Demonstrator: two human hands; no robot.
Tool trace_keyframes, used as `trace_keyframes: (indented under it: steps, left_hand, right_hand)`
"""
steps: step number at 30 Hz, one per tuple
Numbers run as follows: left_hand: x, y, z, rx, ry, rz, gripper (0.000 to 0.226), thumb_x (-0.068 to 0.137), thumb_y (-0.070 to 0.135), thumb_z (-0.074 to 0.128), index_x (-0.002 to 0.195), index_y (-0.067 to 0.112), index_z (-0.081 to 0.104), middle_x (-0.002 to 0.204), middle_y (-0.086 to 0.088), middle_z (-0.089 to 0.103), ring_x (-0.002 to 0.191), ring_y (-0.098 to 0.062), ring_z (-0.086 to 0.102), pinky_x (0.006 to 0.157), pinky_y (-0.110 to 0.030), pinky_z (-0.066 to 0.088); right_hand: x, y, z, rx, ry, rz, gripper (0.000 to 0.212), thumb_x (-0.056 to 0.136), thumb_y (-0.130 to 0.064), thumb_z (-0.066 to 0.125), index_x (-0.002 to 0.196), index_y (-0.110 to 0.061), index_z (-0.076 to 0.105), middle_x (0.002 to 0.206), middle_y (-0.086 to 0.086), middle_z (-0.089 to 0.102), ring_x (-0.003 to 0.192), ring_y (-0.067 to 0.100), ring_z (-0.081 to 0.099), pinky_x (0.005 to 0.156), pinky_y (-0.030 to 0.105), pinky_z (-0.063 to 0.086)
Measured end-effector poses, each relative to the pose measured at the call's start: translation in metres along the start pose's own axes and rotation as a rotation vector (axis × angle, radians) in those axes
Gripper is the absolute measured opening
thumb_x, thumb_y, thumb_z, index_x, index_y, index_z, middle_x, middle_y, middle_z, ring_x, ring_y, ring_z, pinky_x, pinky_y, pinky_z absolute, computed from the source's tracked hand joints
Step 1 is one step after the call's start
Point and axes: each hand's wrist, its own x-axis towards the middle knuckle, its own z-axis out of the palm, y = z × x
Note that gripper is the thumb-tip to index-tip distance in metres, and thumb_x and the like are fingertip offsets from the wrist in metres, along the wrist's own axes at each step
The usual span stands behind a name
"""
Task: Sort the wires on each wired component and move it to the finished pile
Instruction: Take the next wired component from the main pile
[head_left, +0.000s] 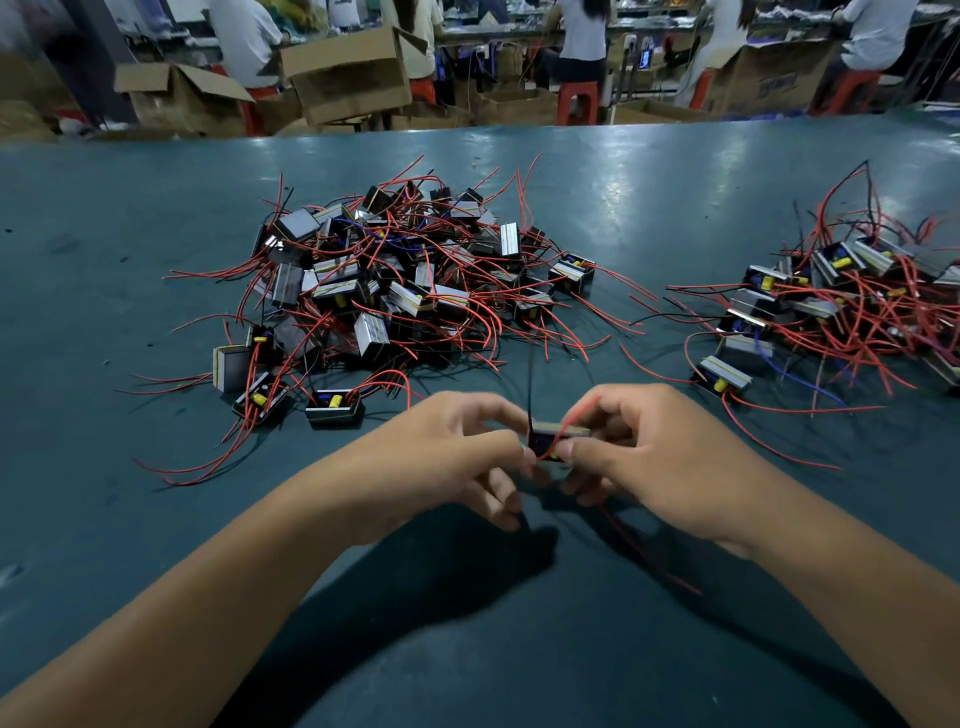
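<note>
Table (156, 249), dark green, carries everything. Beyond the hands lies the big pile (405, 280); right of it, a smaller pile (852, 301). Left hand (457, 447) and right hand (649, 457) both pinch one wired component (558, 434) nearest the viewer.

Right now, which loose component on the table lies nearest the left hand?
The black one with a yellow part, alone at the big pile's near edge, just beyond the left hand.

Teal-green table (649, 208), red and black wires (467, 312), yellow capacitor (335, 400), brown cardboard box (348, 78), red stool (577, 101)
</note>
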Motion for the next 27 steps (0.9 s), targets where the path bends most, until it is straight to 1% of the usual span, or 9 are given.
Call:
trace_keyframes:
  steps: [2,4,7,11,14,16,18,21,27]
  left_hand:
    - [0.0,0.001,-0.005,0.269,0.195,0.176,0.028,0.09,0.008,0.07,0.115,0.013,0.058,0.097,-0.005,0.072,0.071,-0.021,0.064,0.067,-0.038,0.061]
    - [-0.001,0.004,-0.006,0.489,0.406,0.445,0.03,0.084,0.023,0.076,0.109,0.022,0.06,0.09,0.006,0.064,0.07,-0.014,0.057,0.063,-0.028,0.053]
    - [-0.005,0.006,0.003,0.555,0.445,0.678,0.022,0.083,0.028,0.074,0.1,0.022,0.063,0.074,0.009,0.051,0.06,-0.004,0.043,0.056,-0.016,0.036]
    - [-0.003,0.0,0.017,0.496,0.395,0.645,0.014,0.086,0.031,0.072,0.096,0.025,0.064,0.067,0.014,0.054,0.055,-0.013,0.045,0.052,-0.024,0.038]
    - [0.0,-0.001,0.015,0.39,0.423,0.587,0.007,0.089,0.024,0.07,0.09,0.02,0.064,0.068,0.004,0.06,0.057,-0.017,0.051,0.054,-0.027,0.042]
    - [0.0,0.0,0.01,0.341,0.415,0.581,0.006,0.088,0.021,0.068,0.086,0.017,0.064,0.065,0.006,0.058,0.057,-0.012,0.05,0.054,-0.024,0.041]
    - [-0.001,0.003,0.007,0.331,0.41,0.598,0.006,0.088,0.02,0.067,0.083,0.017,0.064,0.064,0.012,0.057,0.056,-0.005,0.047,0.054,-0.017,0.039]
    - [-0.003,0.005,0.006,0.334,0.417,0.617,0.009,0.089,0.022,0.065,0.082,0.017,0.063,0.063,0.01,0.057,0.054,-0.005,0.046,0.053,-0.015,0.038]
    - [-0.004,0.007,0.006,0.351,0.457,0.648,0.005,0.088,0.019,0.063,0.084,0.017,0.063,0.065,0.01,0.057,0.057,-0.009,0.047,0.053,-0.023,0.039]
  right_hand:
    - [0.003,0.0,-0.003,0.166,0.02,0.086,0.003,0.092,-0.004,0.064,0.09,-0.002,0.064,0.071,0.014,0.07,0.06,0.026,0.069,0.051,0.027,0.054]
    - [0.004,0.001,-0.004,0.206,0.02,0.117,0.007,0.093,-0.005,0.061,0.089,0.001,0.063,0.068,0.013,0.063,0.055,0.022,0.063,0.048,0.029,0.052]
    - [0.003,-0.001,0.0,0.219,-0.02,0.121,0.017,0.093,-0.014,0.063,0.086,0.001,0.063,0.066,0.011,0.056,0.052,0.019,0.059,0.046,0.028,0.05]
    - [-0.001,0.0,0.008,0.146,-0.105,0.107,0.026,0.089,-0.023,0.064,0.086,0.003,0.061,0.061,0.011,0.059,0.051,0.02,0.06,0.052,0.035,0.046]
    - [-0.003,0.001,0.013,0.134,-0.152,0.087,0.02,0.095,-0.015,0.061,0.085,0.003,0.06,0.057,0.007,0.059,0.045,0.014,0.058,0.045,0.021,0.044]
    - [-0.005,-0.001,0.014,0.147,-0.169,0.077,0.017,0.095,-0.014,0.061,0.082,-0.003,0.059,0.059,0.007,0.059,0.047,0.013,0.059,0.043,0.019,0.044]
    - [-0.005,0.0,0.014,0.154,-0.177,0.074,0.017,0.095,-0.014,0.061,0.081,-0.006,0.059,0.061,0.008,0.058,0.049,0.013,0.06,0.044,0.019,0.045]
    - [-0.004,0.001,0.014,0.149,-0.185,0.07,0.015,0.096,-0.014,0.06,0.083,-0.006,0.06,0.064,0.008,0.058,0.055,0.017,0.061,0.049,0.025,0.048]
    - [-0.003,0.004,0.012,0.126,-0.188,0.05,0.016,0.096,-0.014,0.059,0.082,-0.006,0.06,0.067,0.009,0.059,0.059,0.02,0.062,0.053,0.029,0.05]
